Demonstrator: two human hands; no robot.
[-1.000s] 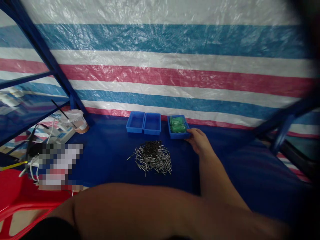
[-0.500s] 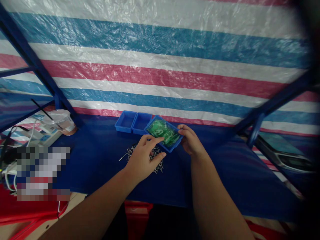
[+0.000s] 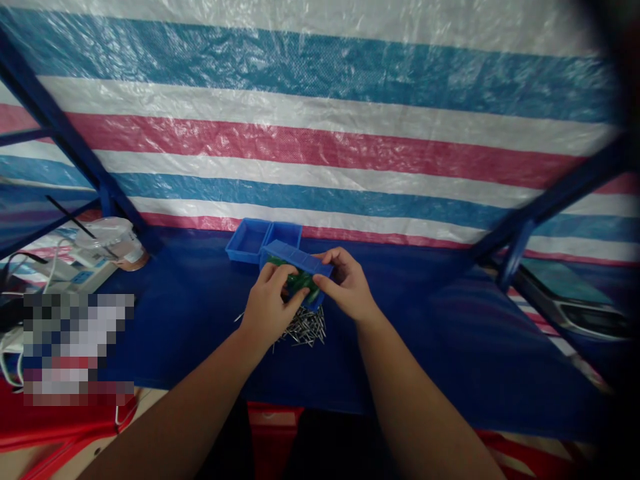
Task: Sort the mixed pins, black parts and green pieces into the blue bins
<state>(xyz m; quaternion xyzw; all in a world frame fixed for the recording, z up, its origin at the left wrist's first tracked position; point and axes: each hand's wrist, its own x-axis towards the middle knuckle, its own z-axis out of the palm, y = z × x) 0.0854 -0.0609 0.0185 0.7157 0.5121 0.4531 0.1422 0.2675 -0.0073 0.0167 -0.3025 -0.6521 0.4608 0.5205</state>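
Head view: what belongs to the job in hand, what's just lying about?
Likely job:
tilted blue tray, held by right hand
green plastic, touched by left hand
metal rods
two blue trays behind

Likely lying about:
plastic cup
power strip
scale-like device

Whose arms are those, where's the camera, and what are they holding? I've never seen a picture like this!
Those are a person's two bare hands, not a robot's. The camera is worn on their head, looking forward and down. The right hand holds a blue box tipped toward the person, and the left hand reaches to the green stuff inside. Below is a pile of thin metal sticks on the blue table. Farther back are two more boxes; at the picture's left is a cup.
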